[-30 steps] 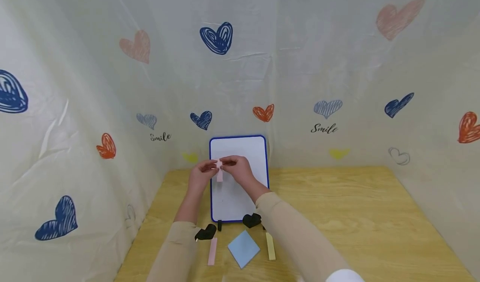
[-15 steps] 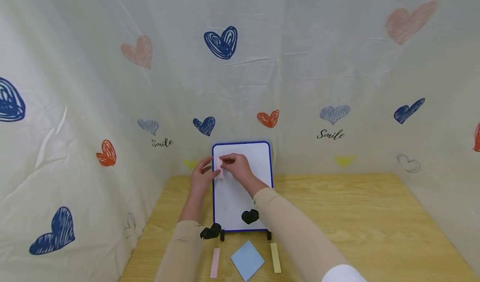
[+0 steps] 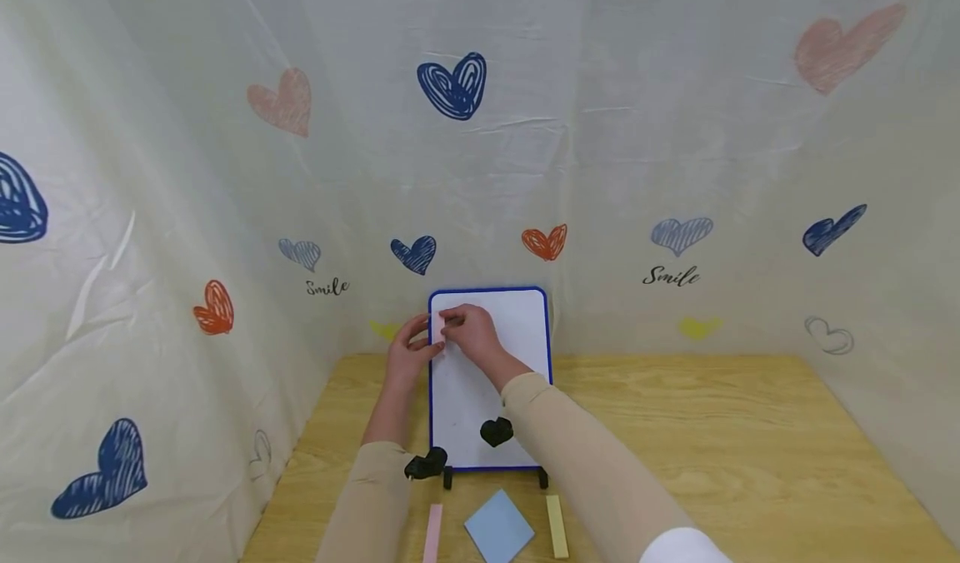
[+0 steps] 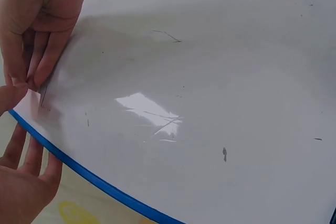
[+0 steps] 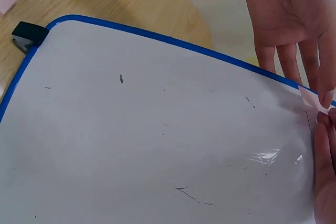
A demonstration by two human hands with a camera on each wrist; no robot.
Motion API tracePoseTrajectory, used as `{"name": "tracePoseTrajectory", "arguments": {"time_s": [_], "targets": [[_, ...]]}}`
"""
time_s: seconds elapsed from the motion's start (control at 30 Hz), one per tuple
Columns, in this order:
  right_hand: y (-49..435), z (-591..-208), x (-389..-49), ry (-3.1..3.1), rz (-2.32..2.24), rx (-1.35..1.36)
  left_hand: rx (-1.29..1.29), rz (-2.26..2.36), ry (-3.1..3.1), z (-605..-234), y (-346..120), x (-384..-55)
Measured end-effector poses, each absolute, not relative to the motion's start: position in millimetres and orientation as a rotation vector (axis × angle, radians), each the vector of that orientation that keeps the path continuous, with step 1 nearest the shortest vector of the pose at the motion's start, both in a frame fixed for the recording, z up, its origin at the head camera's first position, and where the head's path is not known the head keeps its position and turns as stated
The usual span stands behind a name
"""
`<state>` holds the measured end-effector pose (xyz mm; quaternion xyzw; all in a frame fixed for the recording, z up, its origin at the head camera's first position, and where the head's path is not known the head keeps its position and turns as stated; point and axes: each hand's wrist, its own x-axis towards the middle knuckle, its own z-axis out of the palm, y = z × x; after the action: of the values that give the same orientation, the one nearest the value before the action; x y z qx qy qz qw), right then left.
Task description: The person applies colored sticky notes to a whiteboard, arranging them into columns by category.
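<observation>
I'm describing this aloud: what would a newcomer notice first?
Probably the upright, blue-rimmed whiteboard on the wooden table, where the left hand and right hand touch a pink strip near the board's upper left corner. Next, the scribbled hearts across the pale sheet behind.

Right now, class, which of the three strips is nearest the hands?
The upper pink strip, touched by the left hand and right hand near the left edge of the whiteboard; the lower pink strip and the yellow strip lie on the table.

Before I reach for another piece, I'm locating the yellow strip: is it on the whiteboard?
No, the yellow strip lies on the wooden table, in front of the whiteboard and beside the blue square.
</observation>
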<state>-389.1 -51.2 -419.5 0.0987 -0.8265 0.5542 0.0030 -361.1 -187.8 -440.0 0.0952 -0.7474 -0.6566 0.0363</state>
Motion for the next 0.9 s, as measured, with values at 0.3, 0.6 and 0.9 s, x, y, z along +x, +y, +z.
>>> {"name": "tracePoseTrajectory", "arguments": {"time_s": [0.3,0.6,0.9], "targets": [[-55,-415,-384,-2.682,1.654,0.27,0.294,-2.008,-2.314,-445,-187,-360],[-59,-411,-391,-2.68,1.612,0.294,0.27,-1.993,-2.3,-447,-186,-366],[-60,-411,-397,-2.681,1.606,0.294,0.287,-1.998,-2.317,-445,-184,-372]]}}
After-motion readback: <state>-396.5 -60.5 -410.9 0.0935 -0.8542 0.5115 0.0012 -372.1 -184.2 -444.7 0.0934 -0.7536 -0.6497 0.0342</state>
